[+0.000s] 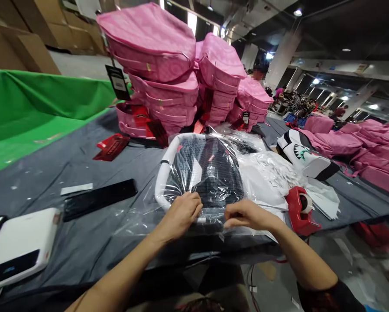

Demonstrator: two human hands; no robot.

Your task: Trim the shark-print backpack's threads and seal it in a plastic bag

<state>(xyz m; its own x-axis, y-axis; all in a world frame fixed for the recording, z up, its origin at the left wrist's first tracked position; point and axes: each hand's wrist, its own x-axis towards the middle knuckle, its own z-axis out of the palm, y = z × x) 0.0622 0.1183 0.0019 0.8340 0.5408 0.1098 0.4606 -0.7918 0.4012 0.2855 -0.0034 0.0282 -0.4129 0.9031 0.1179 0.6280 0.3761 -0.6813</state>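
A black backpack with white edging [210, 173] lies inside a clear plastic bag [139, 219] at the table's near edge. My left hand [184, 212] is closed on the bag's near side, fingers bent over the film. To the right, my right hand [244, 215] is also closed, its fingers curled at the bag's near right edge. The film is drawn into creases between the hands and over the backpack. A white paper piece [196, 172] shows under the plastic.
Pink backpacks [162, 65] are stacked behind, with red tags [111, 146]. A red tape dispenser [300, 210], white plastic bags [266, 173] and a white backpack [306, 154] are at right. On the left are a black phone [100, 198] and white power bank [22, 247].
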